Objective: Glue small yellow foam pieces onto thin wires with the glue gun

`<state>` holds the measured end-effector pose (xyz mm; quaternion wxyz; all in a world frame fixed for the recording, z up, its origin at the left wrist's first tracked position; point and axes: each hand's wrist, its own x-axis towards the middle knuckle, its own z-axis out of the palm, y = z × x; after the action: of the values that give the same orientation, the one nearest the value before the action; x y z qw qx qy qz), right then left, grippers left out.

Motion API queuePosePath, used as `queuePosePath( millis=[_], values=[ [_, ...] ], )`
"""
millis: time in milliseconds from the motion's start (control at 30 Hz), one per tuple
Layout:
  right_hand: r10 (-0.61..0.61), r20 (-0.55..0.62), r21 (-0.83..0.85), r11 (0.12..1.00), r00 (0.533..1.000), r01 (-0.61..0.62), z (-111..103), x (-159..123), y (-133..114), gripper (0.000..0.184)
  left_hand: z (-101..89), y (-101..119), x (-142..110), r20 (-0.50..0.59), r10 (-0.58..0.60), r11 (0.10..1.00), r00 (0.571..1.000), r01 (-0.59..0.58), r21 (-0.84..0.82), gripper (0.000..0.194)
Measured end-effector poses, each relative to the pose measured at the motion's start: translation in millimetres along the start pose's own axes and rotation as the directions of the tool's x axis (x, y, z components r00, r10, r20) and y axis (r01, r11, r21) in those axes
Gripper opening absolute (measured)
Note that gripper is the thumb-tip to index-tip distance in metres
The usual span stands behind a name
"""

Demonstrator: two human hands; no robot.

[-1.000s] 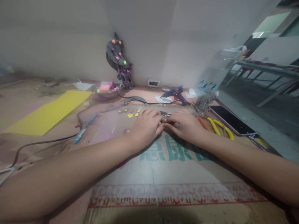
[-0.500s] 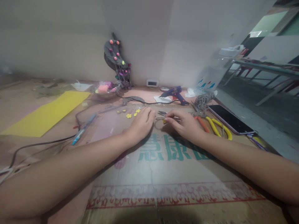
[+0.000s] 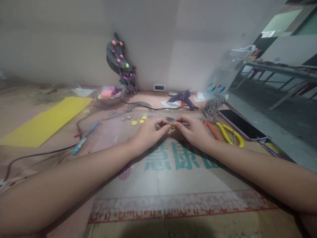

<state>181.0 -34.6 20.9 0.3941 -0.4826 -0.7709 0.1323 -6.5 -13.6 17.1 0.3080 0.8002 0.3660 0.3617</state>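
Observation:
My left hand [image 3: 150, 134] and my right hand [image 3: 193, 131] meet fingertip to fingertip above the cardboard [image 3: 158, 185]. Between thumb and fingers, my right hand pinches a small yellow piece [image 3: 172, 127], mostly covered by the fingertips. My left thumb and forefinger are closed right beside it; what they grip is too small to make out. Just behind the fingertips lies a metal tool tip [image 3: 169, 119], perhaps of tweezers or scissors. Several yellow flower shapes [image 3: 134, 123] rest on the board beyond my left hand.
At the back lie a blue glue gun [image 3: 182, 97] with its cord and a white digital meter [image 3: 159, 87]. On the right are yellow-handled pliers [image 3: 230, 134], grey yarn [image 3: 215, 105], a phone [image 3: 241, 125] and a bottle [image 3: 223, 72]. Yellow sheet [image 3: 47, 122] and blue pen [image 3: 85, 138] lie left.
My hands were together, then my left hand drew away, showing a grey cord loop and the yellow piece by my right fingers. Now my left fingertips are back against the right ones.

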Motion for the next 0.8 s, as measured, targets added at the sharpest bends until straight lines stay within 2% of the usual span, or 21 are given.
queuePosePath(
  millis=[133, 200, 333, 533, 667, 800],
  values=[
    [0.053, 0.033, 0.106, 0.993, 0.998, -0.056, -0.1, -0.4, 0.6, 0.026, -0.2, 2.2, 0.2, -0.051, -0.044, 0.999, 0.998, 0.044, 0.000, 0.019],
    [0.081, 0.057, 0.160, 0.983, 0.995, -0.090, 1.5, -0.1, 1.1, 0.024, -0.4, 2.1, 0.5, -0.082, -0.075, 0.997, 0.994, 0.075, -0.011, 0.020],
    [0.099, 0.048, 0.162, 0.981, 0.994, -0.105, 5.1, 0.5, 3.1, 0.018, -1.2, 1.5, 0.6, -0.092, -0.092, 0.996, 0.991, 0.091, -0.019, 0.021],
    [0.156, 0.052, 0.231, 0.959, 0.986, -0.164, 2.8, 1.4, 3.9, 0.024, -0.3, 2.2, 0.8, -0.066, -0.051, 0.999, 0.997, 0.049, -0.023, 0.017],
    [0.143, 0.036, 0.205, 0.968, 0.989, -0.147, 1.6, 1.4, 2.8, 0.025, 0.1, 2.1, 0.5, -0.104, -0.031, 0.998, 0.994, 0.026, -0.051, 0.027],
    [0.153, 0.048, 0.219, 0.963, 0.987, -0.159, 2.6, 0.0, 2.9, 0.025, -0.5, 1.5, -0.3, -0.107, -0.006, 0.999, 0.994, 0.001, -0.049, 0.017]
  ],
)
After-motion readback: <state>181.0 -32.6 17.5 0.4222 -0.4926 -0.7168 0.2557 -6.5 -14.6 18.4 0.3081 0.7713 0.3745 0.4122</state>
